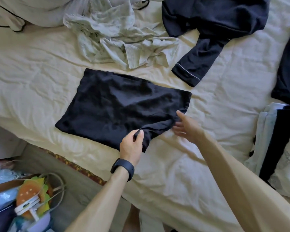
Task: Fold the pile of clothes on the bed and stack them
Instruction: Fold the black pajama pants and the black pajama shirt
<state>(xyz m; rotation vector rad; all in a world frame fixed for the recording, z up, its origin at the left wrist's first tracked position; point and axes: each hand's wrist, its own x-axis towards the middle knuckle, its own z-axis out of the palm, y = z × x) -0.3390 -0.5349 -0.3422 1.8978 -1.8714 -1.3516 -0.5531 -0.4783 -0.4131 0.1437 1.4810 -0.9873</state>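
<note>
Left hand point(132, 144) pinches the near corner of the flat black cotton garment point(117, 104); right hand point(185, 127), fingers spread loose, touches its right edge.

Mid-bed point(32, 77), folded into a rough flat rectangle: a black garment point(117, 104), near right corner bunched and pinched up off the bed by the left hand point(132, 146). Beyond it, still unfolded: a crumpled pale green garment point(117, 39) and, to the right of that, a rumpled navy top point(214, 15) with white piping at the cuff, one sleeve stretched toward the black piece without touching. At the right edge, a stack of folded clothes point(274, 139) in pale blue and dark layers.
</note>
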